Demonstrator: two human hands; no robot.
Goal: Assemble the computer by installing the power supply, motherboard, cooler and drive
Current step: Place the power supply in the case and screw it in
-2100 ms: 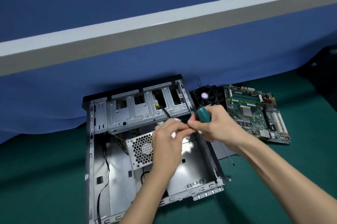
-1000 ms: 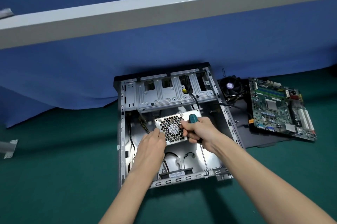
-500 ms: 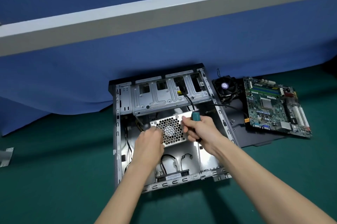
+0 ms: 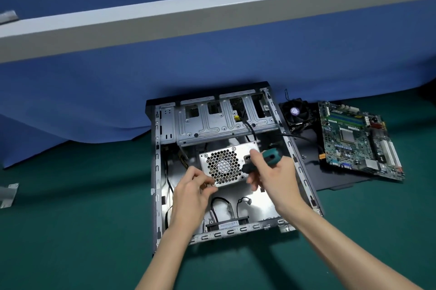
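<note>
An open metal computer case lies flat on the green mat. Inside it stands the silver power supply with its honeycomb fan grille facing me. My left hand pinches a small screw at the grille's lower left corner. Over the unit's right side, my right hand grips a teal-handled screwdriver; its shaft is hidden. The green motherboard lies on a dark panel right of the case. The black cooler sits between the case and the board.
A blue cloth and a white rail run behind the case. A dark side panel lies under the motherboard. Black cables loop on the case floor. A grey metal bracket lies at the far left edge.
My left hand has dropped to the grille's lower left corner and now pinches a screw. My right hand has tilted the screwdriver over. The view has shifted slightly.
</note>
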